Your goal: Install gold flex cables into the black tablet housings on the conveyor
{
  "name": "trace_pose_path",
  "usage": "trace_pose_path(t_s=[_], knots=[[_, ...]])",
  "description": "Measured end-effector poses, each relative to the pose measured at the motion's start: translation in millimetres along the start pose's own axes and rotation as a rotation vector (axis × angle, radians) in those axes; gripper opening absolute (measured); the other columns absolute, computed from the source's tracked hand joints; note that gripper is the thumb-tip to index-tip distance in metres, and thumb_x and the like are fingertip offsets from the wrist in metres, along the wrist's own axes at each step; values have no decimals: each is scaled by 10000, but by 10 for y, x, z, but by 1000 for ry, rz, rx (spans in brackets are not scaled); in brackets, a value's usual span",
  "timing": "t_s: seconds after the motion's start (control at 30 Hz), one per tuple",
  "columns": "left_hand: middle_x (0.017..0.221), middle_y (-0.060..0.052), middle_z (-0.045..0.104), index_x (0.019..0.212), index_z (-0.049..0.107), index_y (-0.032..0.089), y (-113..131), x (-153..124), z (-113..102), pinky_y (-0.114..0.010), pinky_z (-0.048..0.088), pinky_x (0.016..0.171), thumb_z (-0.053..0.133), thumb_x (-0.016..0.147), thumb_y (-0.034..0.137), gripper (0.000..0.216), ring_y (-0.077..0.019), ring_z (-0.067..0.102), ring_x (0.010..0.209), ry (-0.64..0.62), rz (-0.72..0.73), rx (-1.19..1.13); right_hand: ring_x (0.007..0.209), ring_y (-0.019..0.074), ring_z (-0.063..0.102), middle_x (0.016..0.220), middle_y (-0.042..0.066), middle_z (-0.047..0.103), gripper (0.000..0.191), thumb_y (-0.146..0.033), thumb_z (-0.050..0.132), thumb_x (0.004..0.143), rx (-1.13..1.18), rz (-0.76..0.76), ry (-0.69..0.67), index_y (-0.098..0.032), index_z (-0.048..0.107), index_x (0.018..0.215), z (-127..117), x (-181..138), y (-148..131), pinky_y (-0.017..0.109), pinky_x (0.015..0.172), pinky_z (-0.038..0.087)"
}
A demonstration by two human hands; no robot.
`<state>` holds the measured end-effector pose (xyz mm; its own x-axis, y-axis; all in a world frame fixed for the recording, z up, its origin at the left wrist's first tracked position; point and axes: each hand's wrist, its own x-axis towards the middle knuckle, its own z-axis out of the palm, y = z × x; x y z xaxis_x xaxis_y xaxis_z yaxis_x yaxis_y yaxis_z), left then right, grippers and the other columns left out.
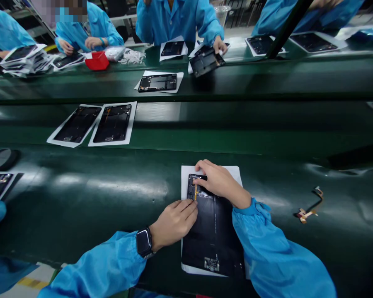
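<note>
A black tablet back panel [213, 231] lies on a white sheet [186, 174] on the green bench in front of me. My left hand [174, 221], with a smartwatch on the wrist, rests on the panel's left edge, fingers together, fingertips touching a thin orange flex strip [195, 192] near the top left. My right hand [217, 182] lies over the panel's top edge, fingers curled and pressing down by the same strip. Both sleeves are blue.
A loose orange-and-black flex cable [309, 209] lies on the bench to the right. Two more panels on white sheets [95, 124] sit on the conveyor at the left. Across the belt, people in blue coats handle panels; a red tray [97, 61] stands there.
</note>
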<state>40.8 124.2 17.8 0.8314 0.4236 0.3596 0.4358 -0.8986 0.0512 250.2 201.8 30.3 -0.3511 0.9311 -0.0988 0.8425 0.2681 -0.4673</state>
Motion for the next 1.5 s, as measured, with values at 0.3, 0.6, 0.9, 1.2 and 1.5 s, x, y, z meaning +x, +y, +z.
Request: trace_pose_path(t_s=[0.3, 0.6, 0.9, 1.2, 1.5], knots=[[1117, -128, 682, 1004, 637, 91, -8, 5, -4, -331, 559, 861, 468, 980, 179, 191, -216, 627, 1085, -41, -15, -32, 768, 186, 590, 966, 34, 568, 205, -222, 669, 851, -20, 35, -25, -213, 538, 1009, -50, -31, -59, 286, 653, 388], [1329, -128, 557, 1167, 590, 118, -138, -33, -82, -387, 525, 968, 479, 970, 242, 259, -247, 540, 1217, -101, -58, -175, 840, 188, 613, 913, 39, 665, 235, -75, 464, 877, 142, -30, -28, -205, 659, 894, -507, -357, -302, 272, 749, 423], [1338, -156, 547, 1208, 567, 39, -33, -70, -66, -394, 449, 1050, 522, 918, 201, 335, -302, 463, 1295, -182, 6, -32, 660, 202, 614, 714, 10, 653, 96, -310, 525, 934, 132, 157, 34, -250, 592, 899, -277, -990, -401, 289, 579, 385], [1396, -151, 508, 1233, 555, 76, -89, -135, -131, -391, 424, 1098, 504, 941, 232, 335, -285, 385, 1378, -178, -18, -196, 795, 223, 672, 924, 47, 688, 146, -292, 433, 972, 243, 141, 114, -231, 551, 1032, 118, -1279, -528, 307, 664, 480], [1367, -94, 547, 1428, 407, 184, -339, -199, -82, -358, 445, 1088, 534, 884, 184, 558, -202, 516, 1272, 132, -321, -665, 657, 212, 646, 814, 39, 667, 64, -159, 478, 958, -146, -5, 39, -193, 528, 934, 210, -1021, -749, 274, 541, 376]])
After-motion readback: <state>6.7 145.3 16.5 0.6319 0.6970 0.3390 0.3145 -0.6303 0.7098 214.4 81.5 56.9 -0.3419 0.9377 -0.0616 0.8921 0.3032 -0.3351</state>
